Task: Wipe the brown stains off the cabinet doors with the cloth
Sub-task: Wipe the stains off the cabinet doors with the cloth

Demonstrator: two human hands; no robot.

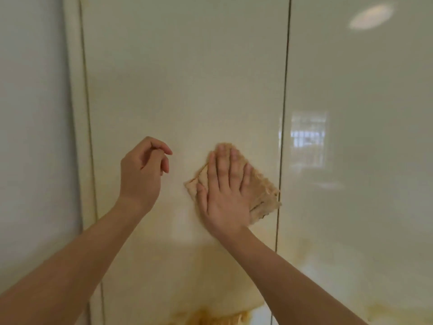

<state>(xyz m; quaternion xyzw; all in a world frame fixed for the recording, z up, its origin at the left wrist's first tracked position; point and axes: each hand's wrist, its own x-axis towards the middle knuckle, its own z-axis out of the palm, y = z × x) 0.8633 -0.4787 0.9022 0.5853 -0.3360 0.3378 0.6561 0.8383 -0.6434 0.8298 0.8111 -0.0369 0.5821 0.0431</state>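
A glossy cream cabinet door (182, 85) fills the middle of the view, with a second door (356, 184) to its right across a dark vertical gap. My right hand (225, 193) lies flat, fingers together, pressing a folded tan cloth (262, 193) against the middle door near its right edge. My left hand (143, 170) hovers to the left of the cloth, fingers loosely curled and holding nothing. Brown stains (210, 317) run along the bottom of the middle door, with a paler yellowish smear (210, 273) above them and on the right door (384, 308).
A cream frame strip (77, 118) borders the middle door on the left, and a pale grey wall panel (32, 137) lies beyond it. The doors reflect a window (308, 137) and a ceiling light (372, 16).
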